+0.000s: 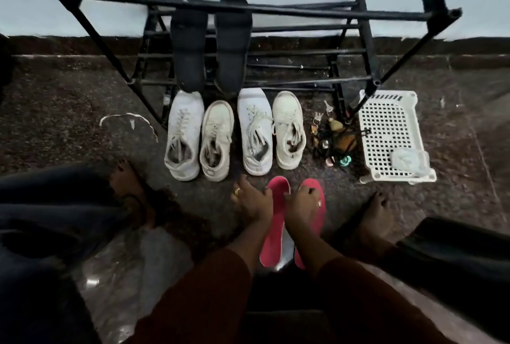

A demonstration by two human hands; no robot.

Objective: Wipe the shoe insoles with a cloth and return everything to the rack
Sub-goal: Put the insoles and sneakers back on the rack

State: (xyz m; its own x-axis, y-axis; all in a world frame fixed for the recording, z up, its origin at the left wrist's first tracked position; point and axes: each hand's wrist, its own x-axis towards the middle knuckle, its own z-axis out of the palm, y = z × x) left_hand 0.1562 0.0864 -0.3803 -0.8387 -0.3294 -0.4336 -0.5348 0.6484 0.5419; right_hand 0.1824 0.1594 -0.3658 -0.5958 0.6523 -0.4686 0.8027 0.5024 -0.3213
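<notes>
Likely light and floppy: your left hand (252, 205) pinches the left red insole (273, 229), your right hand (299, 211) grips the right red insole (316, 186); hold each mid-length.

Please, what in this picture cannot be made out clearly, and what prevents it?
In the head view:
left grip and right grip cover much of the red insoles; whether they pinch them is unclear.
Pale patch between the insoles: cloth or floor glare, cannot tell.
Small items beside the white basket: too small and dark.
Rack top: cut off by the upper edge.
</notes>
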